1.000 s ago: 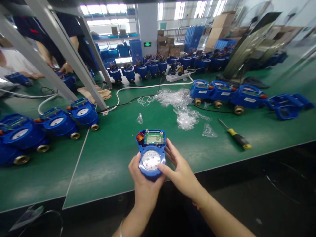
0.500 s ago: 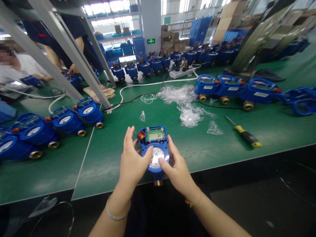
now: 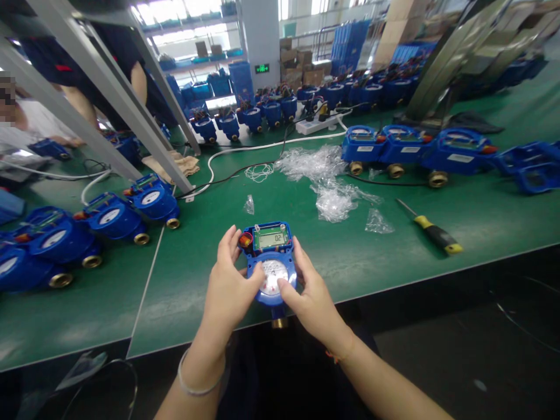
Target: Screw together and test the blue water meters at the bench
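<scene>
Presently both of my hands are closed around one blue meter, which is between them, near the front edge of the green counter. My left hand holds its left side, with the thumb at the dial. My right hand grips the opposite side, and its thumb lies over the lower right part of this dial. Beyond my thumbs, the display shows 0.2 or similar digits; it is small to read. A brass fitting points toward me, below and between my hands. Whether the meter rests on the counter, I cannot tell.

To the right of my right hand lies a screwdriver, well apart from it. Ahead of this hand there is a heap of clear plastic, and farther to the right stand three labelled meters. On the far left of my left hand stands a slanting row of meters.
</scene>
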A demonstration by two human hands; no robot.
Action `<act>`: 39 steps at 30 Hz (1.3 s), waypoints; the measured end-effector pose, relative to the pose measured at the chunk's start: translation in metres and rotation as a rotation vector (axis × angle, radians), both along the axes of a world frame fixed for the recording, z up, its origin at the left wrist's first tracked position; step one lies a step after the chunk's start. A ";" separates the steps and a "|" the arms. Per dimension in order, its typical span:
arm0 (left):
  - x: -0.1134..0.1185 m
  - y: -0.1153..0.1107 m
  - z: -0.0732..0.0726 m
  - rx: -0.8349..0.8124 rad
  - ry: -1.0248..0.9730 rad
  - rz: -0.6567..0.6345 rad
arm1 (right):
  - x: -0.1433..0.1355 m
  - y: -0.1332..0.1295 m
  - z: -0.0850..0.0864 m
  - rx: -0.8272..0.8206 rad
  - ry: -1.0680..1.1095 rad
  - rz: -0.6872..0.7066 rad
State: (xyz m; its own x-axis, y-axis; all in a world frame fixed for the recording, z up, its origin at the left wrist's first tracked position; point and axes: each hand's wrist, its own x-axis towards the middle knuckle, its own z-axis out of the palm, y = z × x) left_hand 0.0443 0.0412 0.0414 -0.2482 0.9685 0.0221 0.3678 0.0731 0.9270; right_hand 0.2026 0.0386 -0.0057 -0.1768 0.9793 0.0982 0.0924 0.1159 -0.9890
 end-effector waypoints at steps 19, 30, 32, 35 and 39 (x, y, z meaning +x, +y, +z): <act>-0.005 0.003 0.005 -0.024 0.157 -0.012 | 0.000 0.000 0.002 0.052 -0.086 -0.012; -0.002 0.004 -0.003 0.033 -0.140 -0.020 | 0.000 -0.002 -0.001 0.068 -0.091 -0.037; -0.004 0.004 -0.003 0.039 -0.190 -0.048 | -0.001 -0.002 -0.001 0.073 -0.093 -0.043; -0.005 0.004 -0.002 0.041 -0.217 -0.041 | -0.003 -0.002 -0.001 0.066 -0.096 -0.045; -0.006 0.002 -0.005 0.042 -0.187 -0.025 | -0.002 -0.001 0.002 0.054 -0.110 -0.038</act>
State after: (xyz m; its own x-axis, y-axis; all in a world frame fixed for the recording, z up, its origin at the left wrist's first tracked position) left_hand 0.0388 0.0431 0.0366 -0.2277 0.9736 0.0181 0.1905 0.0263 0.9813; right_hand 0.2006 0.0375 -0.0037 -0.1526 0.9792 0.1334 0.2048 0.1634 -0.9651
